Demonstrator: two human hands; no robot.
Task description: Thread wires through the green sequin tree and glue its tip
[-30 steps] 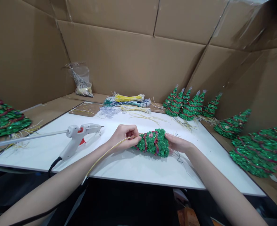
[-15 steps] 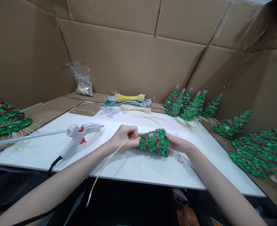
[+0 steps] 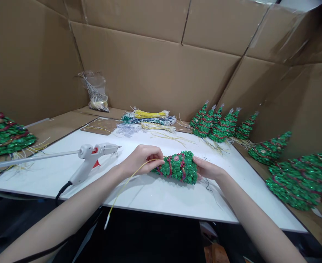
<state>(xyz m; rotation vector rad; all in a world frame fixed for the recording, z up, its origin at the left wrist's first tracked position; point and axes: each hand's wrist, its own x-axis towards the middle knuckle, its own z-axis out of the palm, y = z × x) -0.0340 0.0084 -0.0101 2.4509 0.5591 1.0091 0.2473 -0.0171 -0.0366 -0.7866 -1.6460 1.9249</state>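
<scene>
A small green tinsel tree [image 3: 178, 167] with red garland lies on its side over the white board [image 3: 161, 195], its wide base to the right. My left hand [image 3: 146, 159] pinches a yellow wire [image 3: 125, 184] at the tree's narrow end. The wire hangs down past the board's front edge and ends in a white tip. At the base, my right hand [image 3: 208, 168] holds the tree, fingers partly hidden behind it. Thin dark bent wire [image 3: 208, 185] lies below that hand.
A white glue gun [image 3: 91, 160] with a long glue stick lies at left. Wire bundles [image 3: 151, 117] and a plastic bag [image 3: 96, 93] are at the back. Several green trees [image 3: 219, 122] stand or lean at right; another tree [image 3: 6, 133] is far left.
My left hand's fingers have shifted at the tree's narrow end, uncovering more of it. The hanging end of the yellow wire has risen slightly. My right hand stays at the base.
</scene>
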